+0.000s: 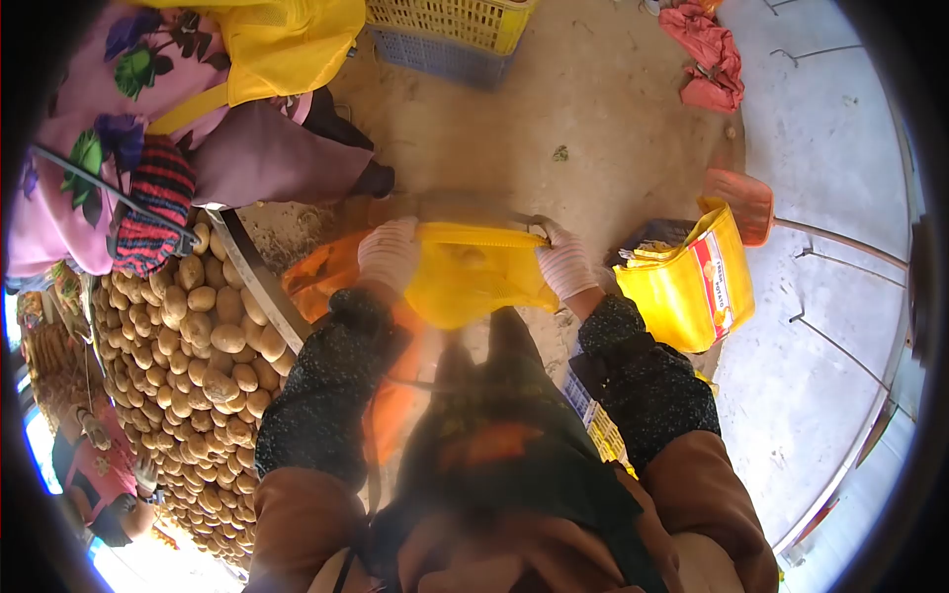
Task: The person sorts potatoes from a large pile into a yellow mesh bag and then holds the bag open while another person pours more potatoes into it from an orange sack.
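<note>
My left hand point(388, 255), in a striped light glove, is closed on one top corner of a yellow mesh bag point(474, 282). The opposite corner is gripped by my right hand point(566, 263), gloved the same way. The bag's top edge stretches between both hands, and its body hangs down in front of my legs. Orange mesh fabric point(321, 277) lies beside and below my left hand. To the right of my right hand is a folded stack of yellow bags point(682, 282) with a red and white label.
A large heap of potatoes point(193, 366) lies at left behind a metal edge point(259, 282). Another person point(267, 148) stands at upper left with yellow bags. Stacked crates point(445, 44) sit at the top. A red shovel point(741, 206) and red cloth point(707, 59) are at right.
</note>
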Motion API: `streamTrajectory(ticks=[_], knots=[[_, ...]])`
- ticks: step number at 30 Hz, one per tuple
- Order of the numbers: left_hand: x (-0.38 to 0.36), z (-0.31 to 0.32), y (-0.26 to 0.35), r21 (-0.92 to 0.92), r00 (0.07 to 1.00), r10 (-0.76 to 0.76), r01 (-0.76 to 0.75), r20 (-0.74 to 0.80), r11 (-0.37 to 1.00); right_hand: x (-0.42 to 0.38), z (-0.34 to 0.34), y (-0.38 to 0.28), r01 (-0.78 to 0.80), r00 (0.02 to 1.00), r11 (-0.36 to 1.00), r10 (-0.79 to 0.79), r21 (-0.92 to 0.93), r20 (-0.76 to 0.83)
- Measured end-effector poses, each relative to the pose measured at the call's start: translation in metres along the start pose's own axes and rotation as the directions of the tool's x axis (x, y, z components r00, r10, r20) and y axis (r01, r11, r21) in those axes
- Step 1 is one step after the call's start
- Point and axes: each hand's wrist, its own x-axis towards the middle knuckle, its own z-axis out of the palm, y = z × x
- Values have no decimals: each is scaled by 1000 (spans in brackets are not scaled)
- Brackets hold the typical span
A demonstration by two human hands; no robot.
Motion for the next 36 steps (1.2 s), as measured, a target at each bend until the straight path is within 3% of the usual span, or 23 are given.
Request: streamTrajectory(ticks=[3, 6, 7, 9, 12, 15, 18, 21, 24, 27, 30, 32, 33, 34, 35, 36], knots=[[8, 10, -2, -73, 994, -46, 39, -99, 997, 14, 19, 31, 68, 998, 985, -67, 156, -13], [24, 4, 2, -98, 985, -172, 174, 29, 980, 23, 24, 41, 160, 987, 964, -157, 212, -31], [25, 4, 2, -119, 982, -186, 186, 7, 975, 25, 22, 38, 193, 981, 956, -189, 222, -38], [22, 6, 3, -164, 976, -216, 208, -32, 964, 29, 14, 32, 243, 970, 963, -244, 118, -8], [28, 14, -10, -291, 972, -235, 234, 32, 928, 29, -1, 20, 316, 948, 949, -316, 7, 43], [30, 7, -13, -232, 966, -244, 258, 86, 938, 35, -10, 14, 376, 923, 923, -367, -75, 114], [37, 21, -27, -95, 992, -50, 39, -114, 995, 48, -13, 17, 413, 903, 905, -392, -104, 177], [47, 25, -42, -245, 995, 52, -72, -86, 967, 57, -23, 14, 426, 887, 901, -397, -88, 236], [54, 41, -63, -664, 957, 156, 48, 244, 746, 50, -27, 18, 412, 879, 911, -403, 21, 253], [38, -3, -36, -250, 989, 85, -54, 117, 967, 45, -18, 25, 375, 884, 916, -400, 145, 243], [42, 19, -42, 51, 999, 40, -39, -18, 998, 48, -10, 29, 236, 896, 941, -306, 241, 320], [49, 62, -57, 106, 994, 33, -22, -101, 994, 53, -11, 27, 180, 885, 951, -268, 251, 380], [56, 92, -69, 59, 987, 42, -33, -158, 998, 54, -15, 23, 188, 876, 953, -273, 238, 398], [72, 142, -99, -253, 973, 42, -100, -225, 962, 55, -20, 19, 197, 866, 954, -277, 225, 416], [89, 191, -122, -521, 950, 33, -199, -309, 830, 57, -23, 18, 324, 856, 935, -354, 143, 378], [89, 180, -108, -483, 950, 79, -224, -302, 847, 57, -25, 18, 441, 833, 896, -432, 56, 346]])
